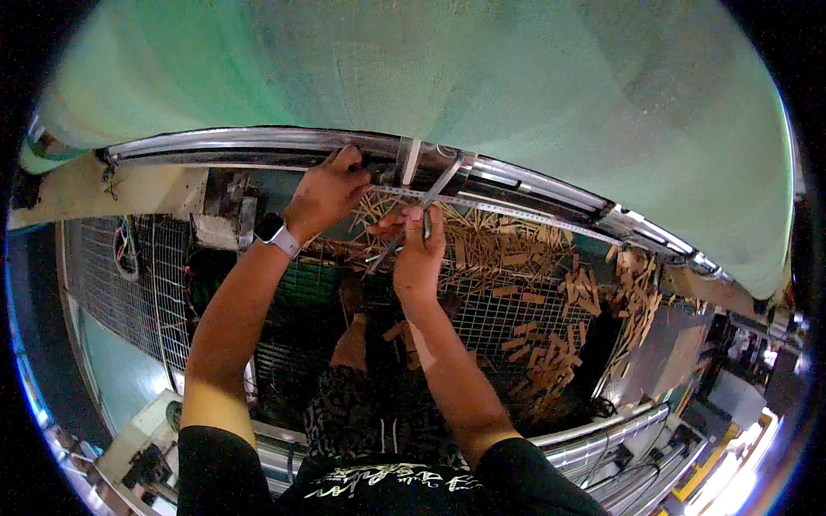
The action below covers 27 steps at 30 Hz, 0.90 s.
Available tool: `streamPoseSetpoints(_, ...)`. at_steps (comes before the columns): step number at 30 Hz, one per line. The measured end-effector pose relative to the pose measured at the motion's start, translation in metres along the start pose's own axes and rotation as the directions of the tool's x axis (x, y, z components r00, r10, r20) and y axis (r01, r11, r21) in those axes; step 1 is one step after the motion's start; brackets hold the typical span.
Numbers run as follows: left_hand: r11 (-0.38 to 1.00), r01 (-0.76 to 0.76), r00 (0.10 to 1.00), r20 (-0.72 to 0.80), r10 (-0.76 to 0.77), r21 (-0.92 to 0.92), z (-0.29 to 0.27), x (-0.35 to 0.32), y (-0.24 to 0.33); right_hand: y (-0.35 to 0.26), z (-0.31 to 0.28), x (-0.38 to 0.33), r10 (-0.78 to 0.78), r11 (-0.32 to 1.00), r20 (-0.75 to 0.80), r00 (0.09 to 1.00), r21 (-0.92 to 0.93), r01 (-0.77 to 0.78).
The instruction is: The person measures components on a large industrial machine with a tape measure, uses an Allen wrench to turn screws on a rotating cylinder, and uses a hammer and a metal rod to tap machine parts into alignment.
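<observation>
Left hand [323,193] fingertips tucked behind the metal rail [258,142] at twelve o'clock, grip unreadable. Scissors [426,206] handles buried in the right hand [419,254]; blade tips lost against the rail. Ruler [508,209] markings too small to read. Machinery [740,361] at four o'clock blurred, cropped by the rim.

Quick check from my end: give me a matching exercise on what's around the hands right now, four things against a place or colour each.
Things:
1. left hand
2. right hand
3. wooden strips
4. fabric

Descriptions:
A. green, stretched above the roller
B. scattered on the wire mesh
C. on the metal roller, watch at its wrist
D. gripping a thin metal tool

Pairs: 1-C, 2-D, 3-B, 4-A
</observation>
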<state>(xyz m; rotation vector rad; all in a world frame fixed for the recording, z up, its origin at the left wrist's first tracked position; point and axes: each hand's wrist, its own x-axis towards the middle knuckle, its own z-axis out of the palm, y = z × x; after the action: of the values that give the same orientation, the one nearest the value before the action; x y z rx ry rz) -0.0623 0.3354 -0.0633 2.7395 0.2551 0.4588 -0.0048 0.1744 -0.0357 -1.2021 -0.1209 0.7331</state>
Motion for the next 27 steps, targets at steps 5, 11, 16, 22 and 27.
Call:
streamPoseSetpoints(5, 0.997, 0.076, 0.981, 0.180, -0.072, -0.017, -0.011, 0.004, 0.003, 0.022, 0.021, 0.006, -0.006, 0.982, -0.109, 0.994, 0.186, 0.027)
streamPoseSetpoints(11, 0.985, 0.020, 0.998, 0.058, -0.010, -0.173, -0.016, 0.001, -0.004, 0.028, 0.047, 0.015, -0.050, 0.957, -0.153, 0.987, 0.274, 0.091)
streamPoseSetpoints(16, 0.995, -0.090, 0.996, 0.025, 0.091, -0.041, -0.016, 0.003, -0.007, 0.029, -0.016, 0.015, 0.071, 0.990, -0.007, 0.997, 0.126, -0.069)
streamPoseSetpoints(22, 0.995, -0.066, 0.997, 0.022, 0.068, -0.072, -0.009, -0.002, -0.010, -0.117, -0.126, 0.062, 0.059, -0.046, 0.247, 0.967, -0.967, 0.250)
streamPoseSetpoints(27, 0.991, -0.077, 0.996, 0.035, 0.081, -0.108, -0.009, 0.001, -0.011, -0.113, -0.131, 0.049, -0.001, -0.062, 0.186, 0.983, -0.981, 0.185)
